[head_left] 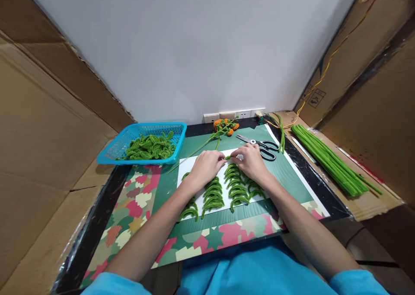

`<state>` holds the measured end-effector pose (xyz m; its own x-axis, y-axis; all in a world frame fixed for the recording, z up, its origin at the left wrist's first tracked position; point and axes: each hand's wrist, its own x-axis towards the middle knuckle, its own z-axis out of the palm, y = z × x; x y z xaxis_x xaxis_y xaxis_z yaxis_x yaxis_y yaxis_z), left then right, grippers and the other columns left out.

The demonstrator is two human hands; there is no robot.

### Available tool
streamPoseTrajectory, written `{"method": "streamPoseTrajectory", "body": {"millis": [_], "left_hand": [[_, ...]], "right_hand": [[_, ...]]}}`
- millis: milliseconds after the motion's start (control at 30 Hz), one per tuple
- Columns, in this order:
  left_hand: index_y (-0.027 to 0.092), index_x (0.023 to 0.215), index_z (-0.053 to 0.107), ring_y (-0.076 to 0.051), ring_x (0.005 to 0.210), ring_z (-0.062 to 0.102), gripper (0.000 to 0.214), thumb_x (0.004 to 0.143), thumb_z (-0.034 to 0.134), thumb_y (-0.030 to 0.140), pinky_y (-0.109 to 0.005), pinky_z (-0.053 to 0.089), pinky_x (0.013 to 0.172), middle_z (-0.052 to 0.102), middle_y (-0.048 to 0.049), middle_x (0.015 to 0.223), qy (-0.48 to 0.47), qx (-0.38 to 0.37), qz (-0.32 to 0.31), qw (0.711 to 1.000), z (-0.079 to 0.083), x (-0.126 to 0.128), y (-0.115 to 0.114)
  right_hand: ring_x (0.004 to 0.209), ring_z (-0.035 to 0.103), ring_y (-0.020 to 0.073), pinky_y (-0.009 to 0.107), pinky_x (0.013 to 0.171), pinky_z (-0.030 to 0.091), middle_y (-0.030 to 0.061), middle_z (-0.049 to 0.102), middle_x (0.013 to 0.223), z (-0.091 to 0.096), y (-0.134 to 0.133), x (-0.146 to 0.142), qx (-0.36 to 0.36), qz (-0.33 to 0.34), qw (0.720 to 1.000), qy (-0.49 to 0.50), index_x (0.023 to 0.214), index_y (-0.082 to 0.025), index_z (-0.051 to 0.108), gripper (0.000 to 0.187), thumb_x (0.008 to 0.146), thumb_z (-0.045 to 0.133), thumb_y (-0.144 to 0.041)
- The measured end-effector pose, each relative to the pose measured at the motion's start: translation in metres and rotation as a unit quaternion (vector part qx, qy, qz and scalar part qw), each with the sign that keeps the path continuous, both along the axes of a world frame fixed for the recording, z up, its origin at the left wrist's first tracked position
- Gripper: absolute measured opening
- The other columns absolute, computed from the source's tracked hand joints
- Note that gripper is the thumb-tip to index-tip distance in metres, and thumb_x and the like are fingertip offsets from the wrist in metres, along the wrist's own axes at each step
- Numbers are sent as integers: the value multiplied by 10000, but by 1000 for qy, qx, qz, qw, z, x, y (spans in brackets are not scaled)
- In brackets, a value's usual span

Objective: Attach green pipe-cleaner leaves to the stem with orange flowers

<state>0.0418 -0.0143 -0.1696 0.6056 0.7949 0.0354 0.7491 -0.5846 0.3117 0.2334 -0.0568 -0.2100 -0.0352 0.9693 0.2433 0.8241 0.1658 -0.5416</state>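
Observation:
Over a white sheet of paper (pixel 194 213), my left hand (pixel 207 166) and my right hand (pixel 251 160) come close together. Between their fingertips is a short, curved green pipe cleaner (pixel 228 157), pinched at both ends. Below it, bent green pipe cleaner pieces (pixel 238 191) lie stacked in a column on the paper. Another column of bent pieces (pixel 213 195) is nearer my left wrist, and two more are partly covered by my forearms. Black-handled scissors (pixel 267 145) rest just beyond my right hand.
At the left stands a blue plastic basket (pixel 110 154) with looped green pipe cleaner leaves (pixel 151 148). An orange flower stem (pixel 227 125) lies at the back. Long green pipe cleaners (pixel 330 161) are bundled on the right. Cardboard walls (pixel 39 113) flank the table, with a yellow cord (pixel 327 65) hanging right.

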Motion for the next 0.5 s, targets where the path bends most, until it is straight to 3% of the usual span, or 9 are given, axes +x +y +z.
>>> {"method": "streamPoseTrajectory", "body": {"millis": [200, 500], "left_hand": [[194, 925, 821, -253, 787, 714, 154, 959, 732, 315, -347, 434, 782, 800, -67, 855, 5, -10, 1, 1000, 7, -4, 1], [214, 874, 828, -247, 772, 715, 214, 955, 643, 285, -344, 471, 845, 786, -87, 817, 5, -13, -16, 1000, 5, -8, 2]], "right_hand": [[1017, 615, 221, 380, 958, 251, 23, 783, 961, 3, -1, 2, -21, 11, 1000, 10, 992, -249, 835, 64, 977, 776, -232], [973, 615, 216, 377, 953, 245, 32, 777, 921, 3, -1, 1, -27, 16, 999, 9, 930, -230, 823, 78, 982, 765, -233]]}}
